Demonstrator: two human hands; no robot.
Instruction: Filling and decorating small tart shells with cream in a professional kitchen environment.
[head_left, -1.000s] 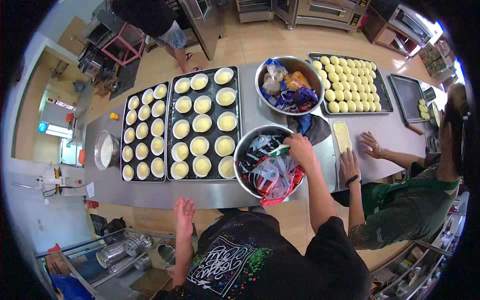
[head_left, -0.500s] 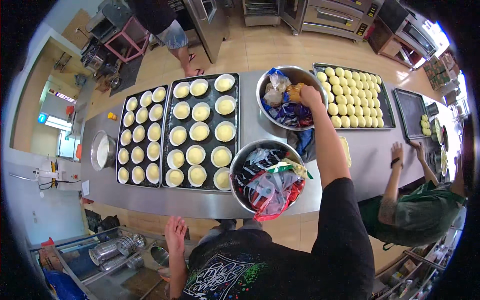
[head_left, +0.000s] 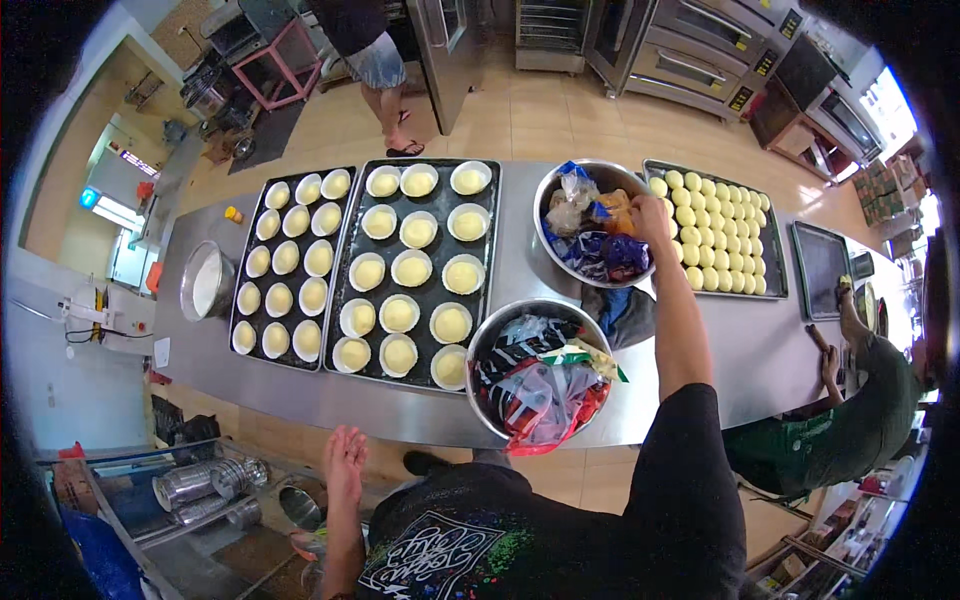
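My right hand (head_left: 650, 220) reaches over the rim of the upper metal bowl (head_left: 560, 262), with its fingers closed at an orange-brown plastic bag (head_left: 614, 212). Other clear and blue-purple bags (head_left: 605, 255) lie bunched in that bowl. My left hand (head_left: 345, 462) hangs empty in front of the table edge, fingers loosely extended. Nearer me, a second metal bowl (head_left: 480, 412) holds crumpled clear, black and red plastic bags (head_left: 545, 385). Left of the bowls are two dark trays (head_left: 342, 300) (head_left: 343, 215) with pale dough rounds in white paper cups (head_left: 411, 268).
Behind the bowls to the right, a tray of round dough balls (head_left: 720, 235) sits on the steel table (head_left: 260, 385). A co-worker (head_left: 830, 420) holds a rolling pin (head_left: 818, 338) near a dark tray (head_left: 822, 260). Another person stands beyond the table; a metal bowl (head_left: 207, 280) is at left.
My view has shifted slightly. My right hand stays at the orange-brown bag in the upper bowl. The co-worker has reached toward the far tray and now has a rolling pin in one hand.
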